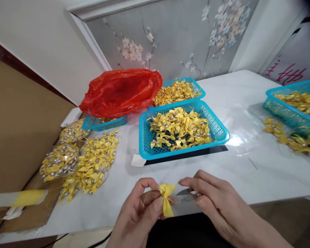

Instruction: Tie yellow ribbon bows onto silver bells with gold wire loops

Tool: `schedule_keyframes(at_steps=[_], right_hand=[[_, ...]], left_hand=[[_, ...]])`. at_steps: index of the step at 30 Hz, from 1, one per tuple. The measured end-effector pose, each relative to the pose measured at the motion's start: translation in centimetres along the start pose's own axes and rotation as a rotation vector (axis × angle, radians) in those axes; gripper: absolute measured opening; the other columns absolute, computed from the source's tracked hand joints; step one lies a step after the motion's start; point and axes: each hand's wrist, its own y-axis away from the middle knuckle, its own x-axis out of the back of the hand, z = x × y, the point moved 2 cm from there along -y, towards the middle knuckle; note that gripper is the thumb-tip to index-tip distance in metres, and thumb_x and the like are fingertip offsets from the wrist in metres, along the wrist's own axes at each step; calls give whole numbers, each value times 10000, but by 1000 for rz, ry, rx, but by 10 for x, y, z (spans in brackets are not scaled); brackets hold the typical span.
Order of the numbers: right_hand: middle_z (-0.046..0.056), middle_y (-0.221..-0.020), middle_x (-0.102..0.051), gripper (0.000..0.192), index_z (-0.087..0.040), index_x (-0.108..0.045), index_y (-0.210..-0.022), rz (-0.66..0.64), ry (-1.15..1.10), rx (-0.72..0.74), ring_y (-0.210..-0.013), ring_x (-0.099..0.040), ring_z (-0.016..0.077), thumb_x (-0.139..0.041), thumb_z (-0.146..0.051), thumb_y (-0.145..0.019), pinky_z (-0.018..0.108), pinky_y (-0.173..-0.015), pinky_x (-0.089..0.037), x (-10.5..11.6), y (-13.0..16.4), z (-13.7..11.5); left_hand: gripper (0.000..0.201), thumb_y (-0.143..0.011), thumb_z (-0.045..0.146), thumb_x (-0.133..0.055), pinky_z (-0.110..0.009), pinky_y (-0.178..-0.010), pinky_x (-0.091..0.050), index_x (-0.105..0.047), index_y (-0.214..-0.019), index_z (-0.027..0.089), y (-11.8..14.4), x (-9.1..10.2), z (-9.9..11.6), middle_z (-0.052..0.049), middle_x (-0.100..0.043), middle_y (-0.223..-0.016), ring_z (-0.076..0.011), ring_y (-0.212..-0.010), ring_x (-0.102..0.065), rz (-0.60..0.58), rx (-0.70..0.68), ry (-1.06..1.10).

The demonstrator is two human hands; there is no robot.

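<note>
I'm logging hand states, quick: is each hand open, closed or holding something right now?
Left hand: closed, pinching a yellow bow.
Right hand: closed, holding a small bladed tool, probably scissors.

Left hand (142, 213) and right hand (219, 199) bare, clothing (181, 230) black.
Left: uncovered from fingertips to wrist, cut off by the bottom edge of frame, left of centre. Right: uncovered too, forearm (260, 229) bare out to the bottom edge at lower right. Slim fingers on both, thumbs a bit broader. Clothing shows as a plain, even dark patch at bottom centre, between the wrists; cut and fabric can't be made out. Nails too small to judge.
</note>
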Motion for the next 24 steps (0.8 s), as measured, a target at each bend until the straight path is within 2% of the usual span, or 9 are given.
schedule_keyframes(at_steps=[5,8,12,17,24], right_hand=[[75,-857,-575,219,-177,-602,-1154,200,203,125,-750,-549,203,-461,-248,-1004,328,-636,-473,-15,-3,15],[75,-842,-569,197,-170,-610,-1130,258,246,162,-721,-497,196,-489,-247,-996,332,-630,-414,-16,-3,15],[63,-837,-581,176,-175,-622,-1118,270,258,189,-703,-476,181,-515,-225,-987,319,-631,-376,-14,-4,11],[56,-844,-602,184,-190,-627,-1131,239,268,212,-709,-513,175,-510,-223,-992,315,-640,-384,-15,-4,10],[46,-814,-614,167,-196,-639,-1092,229,292,227,-687,-529,172,-508,-229,-993,315,-619,-363,-17,-6,7]], left_hand=[[269,-693,382,-846,-209,-638,-446,-660,-836,251,4,-4,0,22,-677,-687,-132,-660,-550,21,12,12],[286,-684,378,-854,-203,-642,-444,-667,-856,247,5,-5,0,7,-698,-711,-133,-668,-552,48,24,15],[276,-685,353,-859,-198,-619,-445,-673,-857,243,1,-6,0,17,-685,-693,-128,-656,-560,5,28,29],[282,-670,370,-864,-197,-627,-436,-688,-852,246,2,-9,1,30,-651,-677,-125,-643,-520,43,22,22],[284,-685,398,-847,-205,-661,-419,-685,-868,253,4,-9,-1,20,-662,-723,-133,-671,-516,26,38,6]])
